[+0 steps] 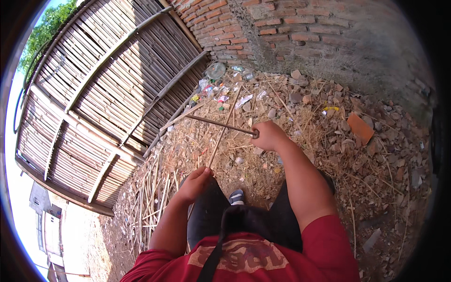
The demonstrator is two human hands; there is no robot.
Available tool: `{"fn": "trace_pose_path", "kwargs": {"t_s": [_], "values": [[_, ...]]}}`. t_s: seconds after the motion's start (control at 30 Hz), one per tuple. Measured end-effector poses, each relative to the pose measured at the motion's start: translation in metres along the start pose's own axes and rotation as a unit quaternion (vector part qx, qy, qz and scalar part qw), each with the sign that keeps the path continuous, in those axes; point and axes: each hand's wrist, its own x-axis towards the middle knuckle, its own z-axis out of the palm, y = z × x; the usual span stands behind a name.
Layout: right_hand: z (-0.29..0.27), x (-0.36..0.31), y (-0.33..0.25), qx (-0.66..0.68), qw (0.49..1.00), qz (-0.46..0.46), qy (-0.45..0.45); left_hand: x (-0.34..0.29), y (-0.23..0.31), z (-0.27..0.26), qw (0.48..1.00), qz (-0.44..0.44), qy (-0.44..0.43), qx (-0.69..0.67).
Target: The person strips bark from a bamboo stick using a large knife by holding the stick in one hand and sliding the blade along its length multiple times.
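My left hand point(196, 183) is closed round a thin bamboo stick point(217, 146), which slants up and away to the right. The stick's lower end runs back past my left thigh. In my closed right hand point(268, 135) is a slim, dark brown rod point(206, 121) with a thicker, ring-like end beside the fingers. It points left and slightly away, crossing the bamboo stick in the picture. I cannot tell whether the two touch. Both are held above ground strewn with straw and rubble.
A bamboo-slat fence point(108, 80) leans at the left. Ahead rises a brick wall point(300, 28). Loose bamboo strips point(145, 202) lie left of my legs. Plastic litter point(216, 70) gathers in the far corner, and an orange tile piece point(360, 128) sits among stones at right.
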Motion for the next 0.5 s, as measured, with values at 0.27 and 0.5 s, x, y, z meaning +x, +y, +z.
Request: {"fn": "trace_pose_path", "kwargs": {"t_s": [0.27, 0.5], "values": [[-0.031, -0.024, 0.014, -0.014, 0.999, -0.04, -0.012, 0.012, 0.006, 0.017, 1.0, 0.003, -0.014, -0.026], [-0.013, -0.017, 0.017, -0.005, 0.999, -0.03, -0.011, 0.041, -0.003, 0.016, 0.99, -0.034, -0.102, -0.09]]}}
